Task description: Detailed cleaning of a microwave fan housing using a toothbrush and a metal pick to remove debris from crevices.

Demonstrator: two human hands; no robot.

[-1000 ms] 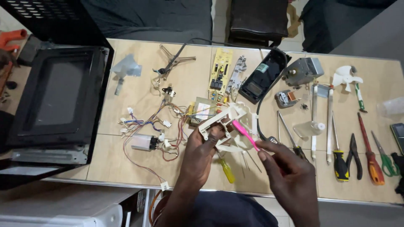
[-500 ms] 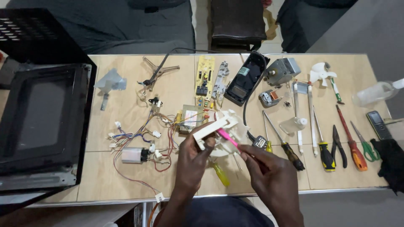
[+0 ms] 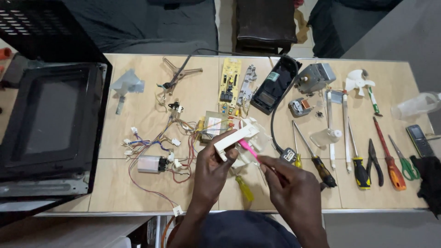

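Left hand: fingers wrapped around a white moulded plastic bracket, lifted clear of the beige tiled tabletop and tilted, its long bar uppermost across the fingertips.

Right hand: clenched on the handle of a pink plastic toothbrush. Brush end lies against the underside of the bracket, just right of the left thumb. Whether the bristles actually touch cannot be told.

Below and between the hands: a screwdriver with a translucent yellow handle flat on the table, partly hidden by them.

Beyond the left hand: a small transformer with a white label, tangled with thin red, blue and white wires. Left of that hand, a silver cylindrical capacitor on the same wiring.

Right of the right hand: a black-handled screwdriver, black pliers, an orange-handled screwdriver and green-handled scissors, laid roughly parallel.

Far side of the table from both hands: a yellow circuit board, a black oblong control panel, a white plastic fan blade.

Well left of the left hand: a black oven door with glass pane, lying flat.
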